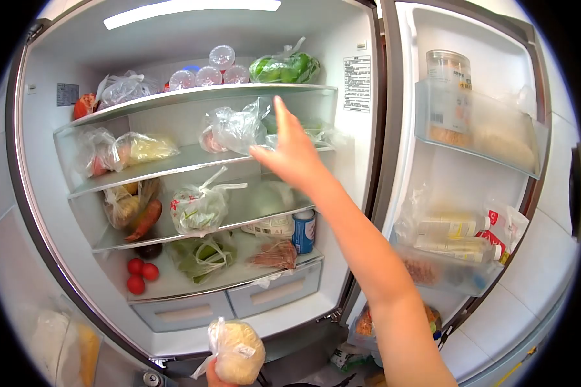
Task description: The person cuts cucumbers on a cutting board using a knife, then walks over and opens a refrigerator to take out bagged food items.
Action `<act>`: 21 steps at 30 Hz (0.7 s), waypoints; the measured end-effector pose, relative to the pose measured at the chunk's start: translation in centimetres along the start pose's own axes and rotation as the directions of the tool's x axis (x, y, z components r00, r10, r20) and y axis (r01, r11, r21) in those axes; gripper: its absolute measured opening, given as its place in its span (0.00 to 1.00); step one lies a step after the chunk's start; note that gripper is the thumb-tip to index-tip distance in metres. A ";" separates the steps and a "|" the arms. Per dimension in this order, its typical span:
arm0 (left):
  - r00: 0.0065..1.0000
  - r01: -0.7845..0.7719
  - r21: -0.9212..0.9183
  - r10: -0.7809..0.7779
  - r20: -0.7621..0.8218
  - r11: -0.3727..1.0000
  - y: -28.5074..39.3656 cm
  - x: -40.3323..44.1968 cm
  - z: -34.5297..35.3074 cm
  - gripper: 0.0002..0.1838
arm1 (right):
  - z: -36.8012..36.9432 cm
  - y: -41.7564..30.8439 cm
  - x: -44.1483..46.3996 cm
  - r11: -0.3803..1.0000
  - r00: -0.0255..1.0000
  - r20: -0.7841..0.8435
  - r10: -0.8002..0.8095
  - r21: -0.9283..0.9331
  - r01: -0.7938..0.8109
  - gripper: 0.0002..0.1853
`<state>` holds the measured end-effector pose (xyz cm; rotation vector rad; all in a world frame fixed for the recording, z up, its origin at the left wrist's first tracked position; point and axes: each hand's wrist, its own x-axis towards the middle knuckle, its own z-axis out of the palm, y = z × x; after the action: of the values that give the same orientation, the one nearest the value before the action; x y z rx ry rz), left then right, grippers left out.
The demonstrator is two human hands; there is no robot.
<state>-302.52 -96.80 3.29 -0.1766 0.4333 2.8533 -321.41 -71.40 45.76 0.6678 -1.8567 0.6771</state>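
Observation:
Low in the view, my left hand is closed on a clear plastic bag of something pale yellow and round. My right hand reaches up into the open fridge at the second shelf, its thumb and fingers spread, holding nothing. Just left of its fingers lies a crumpled clear plastic bag, with something pinkish at its left end. Behind the hand, a bag with green contents is partly hidden. Whether my right hand touches either bag is unclear.
Green peppers and stacked round containers fill the top shelf. Lower down are bagged vegetables, a blue can and red tomatoes. The open door at right holds a tall jar and bottles.

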 end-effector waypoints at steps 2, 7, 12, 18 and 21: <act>0.999 -0.029 -0.011 0.029 -0.016 1.000 0.8 -0.3 -3.2 0.33 | 4.6 2.5 5.1 0.946 0.922 0.234 0.310 -0.170 -0.275 0.55; 0.995 -0.104 -0.072 0.104 -0.003 0.992 1.6 -4.3 -1.7 0.31 | 17.3 2.7 9.4 0.916 0.646 0.654 0.395 -0.222 -0.335 0.43; 0.987 -0.149 -0.138 0.155 0.035 0.979 2.6 -5.6 -3.5 0.31 | 17.9 -3.3 8.5 0.934 0.720 0.604 0.342 -0.300 -0.192 0.29; 0.986 -0.158 -0.184 0.166 0.029 0.970 2.6 -5.6 -4.3 0.31 | 15.3 -2.0 8.1 0.972 0.740 0.631 0.233 -0.176 -0.156 0.34; 0.986 -0.155 -0.169 0.163 0.031 0.973 2.5 -5.7 -4.1 0.31 | 9.9 -1.0 7.5 0.980 0.925 0.323 0.199 -0.070 -0.186 0.40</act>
<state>-297.34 -101.68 1.02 -0.1130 0.2084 3.0449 -329.39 -80.24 49.60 0.6050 -2.2617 0.6847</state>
